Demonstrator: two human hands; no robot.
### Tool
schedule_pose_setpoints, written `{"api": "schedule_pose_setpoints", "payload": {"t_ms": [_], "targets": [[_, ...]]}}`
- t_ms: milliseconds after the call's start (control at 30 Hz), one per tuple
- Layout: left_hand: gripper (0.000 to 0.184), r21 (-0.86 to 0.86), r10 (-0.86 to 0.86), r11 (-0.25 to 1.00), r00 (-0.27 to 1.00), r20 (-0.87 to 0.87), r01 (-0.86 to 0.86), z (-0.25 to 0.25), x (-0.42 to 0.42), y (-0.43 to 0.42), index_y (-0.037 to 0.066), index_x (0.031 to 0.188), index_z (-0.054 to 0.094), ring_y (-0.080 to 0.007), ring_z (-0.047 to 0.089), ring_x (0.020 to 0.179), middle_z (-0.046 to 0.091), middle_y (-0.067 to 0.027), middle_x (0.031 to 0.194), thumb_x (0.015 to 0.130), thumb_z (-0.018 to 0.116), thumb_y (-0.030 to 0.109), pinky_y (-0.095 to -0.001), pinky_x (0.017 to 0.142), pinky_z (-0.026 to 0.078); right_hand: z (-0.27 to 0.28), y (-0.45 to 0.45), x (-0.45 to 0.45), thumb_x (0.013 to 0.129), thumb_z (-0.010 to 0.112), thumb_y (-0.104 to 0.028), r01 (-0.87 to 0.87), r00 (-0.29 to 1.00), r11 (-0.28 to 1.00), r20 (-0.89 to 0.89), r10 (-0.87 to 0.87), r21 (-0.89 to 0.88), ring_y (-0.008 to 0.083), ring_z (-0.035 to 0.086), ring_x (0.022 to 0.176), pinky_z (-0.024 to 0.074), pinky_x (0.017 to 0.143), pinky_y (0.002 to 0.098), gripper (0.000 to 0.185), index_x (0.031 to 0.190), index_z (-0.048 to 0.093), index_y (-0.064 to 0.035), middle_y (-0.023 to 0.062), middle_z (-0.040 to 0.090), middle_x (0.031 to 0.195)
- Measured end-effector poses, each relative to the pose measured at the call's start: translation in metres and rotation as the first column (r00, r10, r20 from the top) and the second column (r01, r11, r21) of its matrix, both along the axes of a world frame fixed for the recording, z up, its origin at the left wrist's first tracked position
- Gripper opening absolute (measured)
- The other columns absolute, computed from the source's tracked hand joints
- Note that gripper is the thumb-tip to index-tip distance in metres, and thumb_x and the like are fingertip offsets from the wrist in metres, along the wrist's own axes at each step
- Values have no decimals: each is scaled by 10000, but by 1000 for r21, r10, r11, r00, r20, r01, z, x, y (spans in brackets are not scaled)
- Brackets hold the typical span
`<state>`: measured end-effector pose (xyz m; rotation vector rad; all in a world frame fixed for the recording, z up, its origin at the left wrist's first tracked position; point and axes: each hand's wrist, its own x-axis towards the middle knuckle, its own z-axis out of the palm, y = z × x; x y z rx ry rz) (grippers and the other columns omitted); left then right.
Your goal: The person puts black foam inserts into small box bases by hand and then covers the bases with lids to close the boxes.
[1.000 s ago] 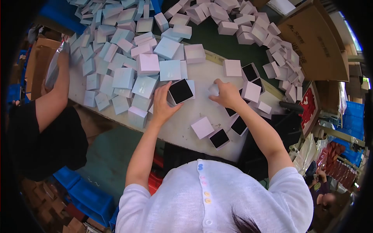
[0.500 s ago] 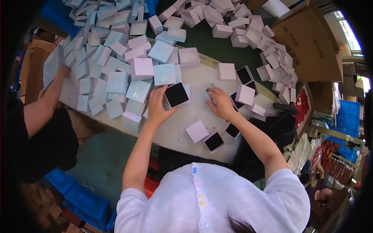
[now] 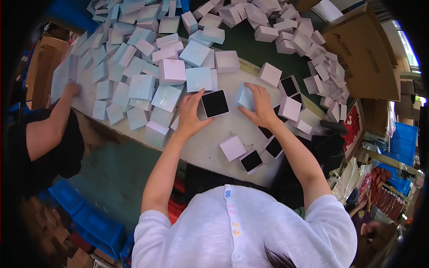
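Note:
My left hand (image 3: 191,117) is at the left edge of an open box with a black insert (image 3: 215,103), its thumb and fingers around that side. My right hand (image 3: 260,106) grips a light blue lid (image 3: 245,97) between thumb and fingers, a little right of the box. A white lid (image 3: 232,148) and another black-lined box (image 3: 251,161) lie nearer the table's front edge. To the right of my right hand are a white lid (image 3: 289,108) and several black-lined boxes.
Many light blue and white boxes (image 3: 143,87) are heaped at the left; white boxes (image 3: 301,40) lie at the back right. A large carton (image 3: 362,53) stands at the right. A co-worker's hand (image 3: 71,89) touches a light blue item (image 3: 61,80) at the far left.
The light blue lid in my right hand has turned and shows more of its face. The black-lined box has turned straighter beside my left hand. The co-worker's arm has moved lower.

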<state>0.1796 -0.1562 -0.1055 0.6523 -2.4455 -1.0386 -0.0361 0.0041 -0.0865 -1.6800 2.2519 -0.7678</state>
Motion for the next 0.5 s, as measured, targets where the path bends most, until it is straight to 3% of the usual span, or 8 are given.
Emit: {"api": "schedule_pose_setpoints", "payload": {"t_ms": [33, 67, 100, 200, 300, 400, 500], "targets": [[997, 11, -20, 1000, 1000, 16, 20, 1, -1, 2, 108, 1442, 376, -321, 459, 1198, 549, -93, 1273, 574, 860, 188, -455, 1045, 332, 15, -5, -2, 696, 792, -230, -99, 995, 990, 12, 100, -98, 401, 462, 1160, 372, 1003, 464, 726, 1328, 463, -90, 208, 486, 1259], [997, 15, -26, 1000, 999, 22, 25, 0, -1, 4, 108, 1442, 376, -321, 459, 1198, 549, -93, 1273, 574, 860, 188, -455, 1045, 332, 25, -14, 2, 713, 790, -234, -209, 976, 976, 42, 212, -65, 398, 454, 1176, 361, 1003, 468, 667, 1302, 494, -139, 199, 478, 1272], [1019, -1, -57, 998, 998, 8, 57, 0, -5, 3, 115, 1453, 360, -310, 459, 1198, 553, -86, 1265, 570, 863, 189, -456, 1043, 323, 24, -21, 6, 713, 790, -234, -206, 977, 976, 40, 209, -66, 398, 454, 1176, 361, 1003, 468, 667, 1302, 494, -139, 199, 478, 1272], [1050, -22, -86, 996, 996, -1, 86, 0, -12, 3, 129, 1467, 341, -292, 462, 1195, 563, -73, 1237, 561, 867, 192, -457, 1038, 310, 24, -44, 21, 735, 785, -299, -483, 875, 875, -30, 482, -18, 377, 426, 1228, 356, 1010, 481, 586, 1253, 540, -178, 181, 444, 1324], [1053, -3, -78, 997, 997, -8, 78, -2, -10, 3, 144, 1460, 357, -287, 468, 1179, 570, -65, 1173, 543, 871, 201, -462, 1029, 309, 16, -51, 30, 755, 767, -325, -511, 857, 859, -86, 508, -23, 373, 418, 1237, 349, 1023, 483, 555, 1242, 544, -183, 173, 442, 1327], [1010, -100, -88, 991, 996, -10, 87, -3, -10, 8, 151, 1444, 387, -281, 466, 1172, 545, -65, 1194, 554, 863, 198, -468, 1026, 310, 4, -44, 31, 788, 726, -375, -463, 879, 883, -89, 469, 82, 367, 416, 1240, 338, 1033, 492, 507, 1220, 540, -185, 164, 445, 1319], [974, -171, -90, 980, 994, 54, 98, -11, -14, 10, 174, 1429, 415, -288, 454, 1184, 499, -76, 1244, 561, 855, 197, -473, 1024, 311, 1, -41, 33, 780, 740, -355, -430, 890, 900, -134, 435, 64, 366, 414, 1243, 342, 1032, 493, 543, 1254, 532, -191, 157, 436, 1343]]}}
